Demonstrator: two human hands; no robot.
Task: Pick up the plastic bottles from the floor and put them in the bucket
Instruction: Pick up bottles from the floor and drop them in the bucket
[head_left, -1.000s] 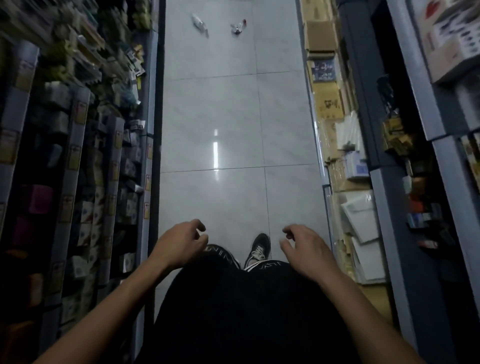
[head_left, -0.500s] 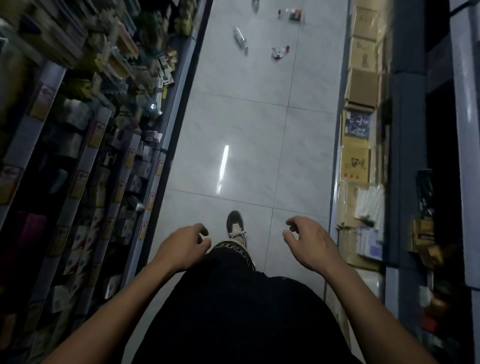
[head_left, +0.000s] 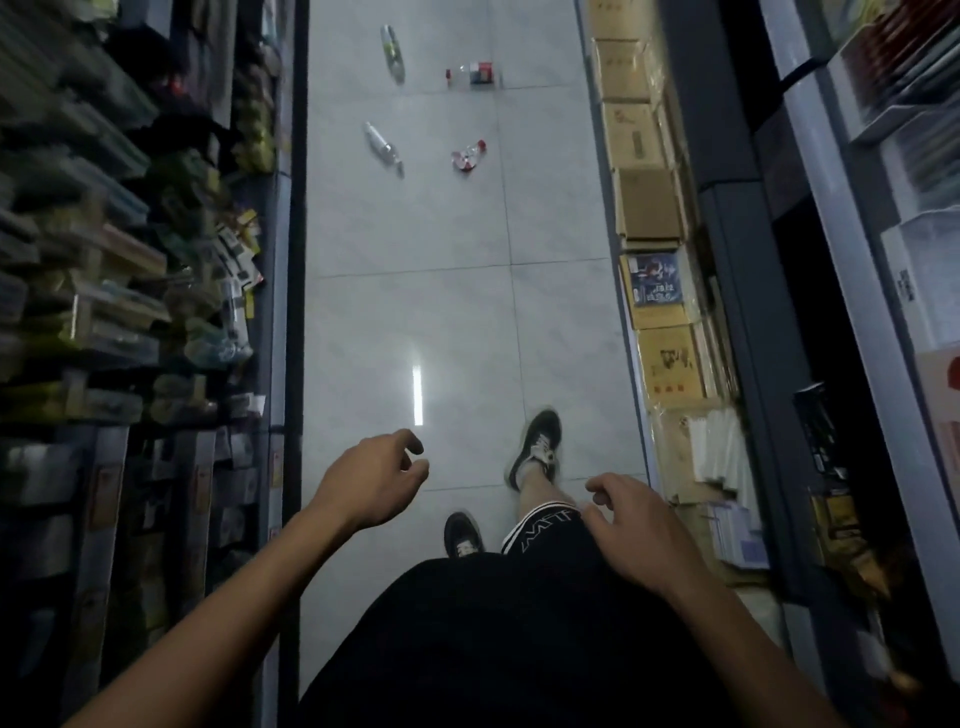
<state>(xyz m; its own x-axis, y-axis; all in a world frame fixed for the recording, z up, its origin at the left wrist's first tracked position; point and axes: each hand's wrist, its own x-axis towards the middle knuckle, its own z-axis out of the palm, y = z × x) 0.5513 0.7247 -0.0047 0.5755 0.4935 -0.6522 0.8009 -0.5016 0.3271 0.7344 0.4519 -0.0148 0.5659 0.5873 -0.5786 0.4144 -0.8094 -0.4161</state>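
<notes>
A: Plastic bottles lie on the far floor (head_left: 405, 322) of the aisle: a clear bottle (head_left: 384, 148) on the left, a crushed bottle with a red cap (head_left: 467, 156) to its right, and farther off a tall clear bottle (head_left: 392, 52) and a red-labelled bottle (head_left: 475, 74). Their labels are too small to read.

B: And the bucket?

A: I cannot see one. The left shelves (head_left: 130, 260) are blurred, their goods hard to tell apart. On the right, stacked cardboard boxes (head_left: 649, 208) line the floor's edge beside a dark shelf frame (head_left: 737, 260).

B: The hands?

A: Left hand (head_left: 371, 475) and right hand (head_left: 631, 525) hang near, well apart from the bottles; each grip is loosely curled and holds nothing. The dark clothing hides the floor below them.

B: What has changed?

A: Half a second ago only one shoe showed; now the right shoe (head_left: 537, 447) is forward and the left shoe (head_left: 462, 535) peeks out near. The far pair of bottles has come fully into view.
</notes>
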